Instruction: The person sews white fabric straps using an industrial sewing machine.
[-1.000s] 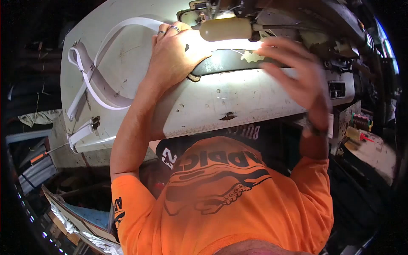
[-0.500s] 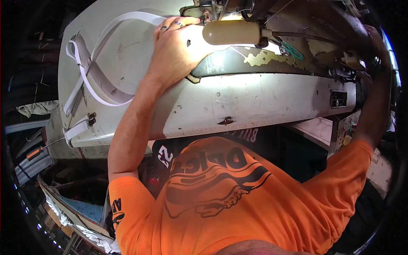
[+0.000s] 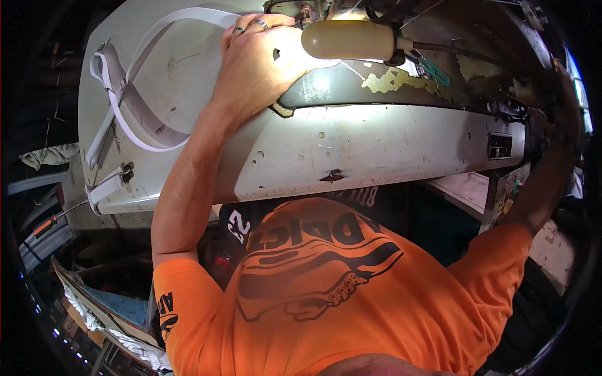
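With the cream cylinder (image 3: 348,40) as my mark, the white strap (image 3: 194,13) loops out to its left across the pale bed and runs in under my left hand (image 3: 254,72). That hand lies palm down just left of the cylinder, thumb spread from the fingers, pressing more than gripping; glare hides the thumb's tip. My right hand (image 3: 567,100) is far right of the cylinder, in shadow, and I can't tell how open it is or what it has.

I judge the strap light, bendy and a little springy, smooth enough to skid, hardly fragile. I'd take it flat by both edges, close left of the cylinder.

A second ago my right hand was a blur just right of the cylinder; now green-handled snips (image 3: 434,70) show there. My left hasn't left the strap.
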`<action>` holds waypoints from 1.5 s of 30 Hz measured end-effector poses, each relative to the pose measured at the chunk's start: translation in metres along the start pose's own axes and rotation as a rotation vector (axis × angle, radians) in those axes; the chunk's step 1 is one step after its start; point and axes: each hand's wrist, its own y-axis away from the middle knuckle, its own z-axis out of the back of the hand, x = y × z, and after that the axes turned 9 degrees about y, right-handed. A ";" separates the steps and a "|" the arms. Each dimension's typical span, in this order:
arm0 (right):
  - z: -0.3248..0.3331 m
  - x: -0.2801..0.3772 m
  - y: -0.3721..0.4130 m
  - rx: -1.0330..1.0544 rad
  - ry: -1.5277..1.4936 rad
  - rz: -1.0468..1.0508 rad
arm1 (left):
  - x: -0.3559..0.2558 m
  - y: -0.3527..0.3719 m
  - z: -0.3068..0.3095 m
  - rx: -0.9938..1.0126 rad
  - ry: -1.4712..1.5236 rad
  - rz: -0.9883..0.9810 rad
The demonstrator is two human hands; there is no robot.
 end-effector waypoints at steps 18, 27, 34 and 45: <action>-0.013 0.014 0.019 -0.088 -0.083 -0.057 | 0.005 -0.002 0.002 0.026 0.002 0.022; -0.016 0.020 0.026 -0.116 -0.112 -0.076 | 0.005 -0.005 0.004 0.041 0.024 0.024; -0.021 0.025 0.035 -0.141 -0.129 -0.087 | -0.001 -0.004 0.006 0.026 0.050 0.111; -0.021 0.028 0.045 -0.177 -0.143 -0.102 | 0.003 -0.007 0.006 0.056 0.095 0.086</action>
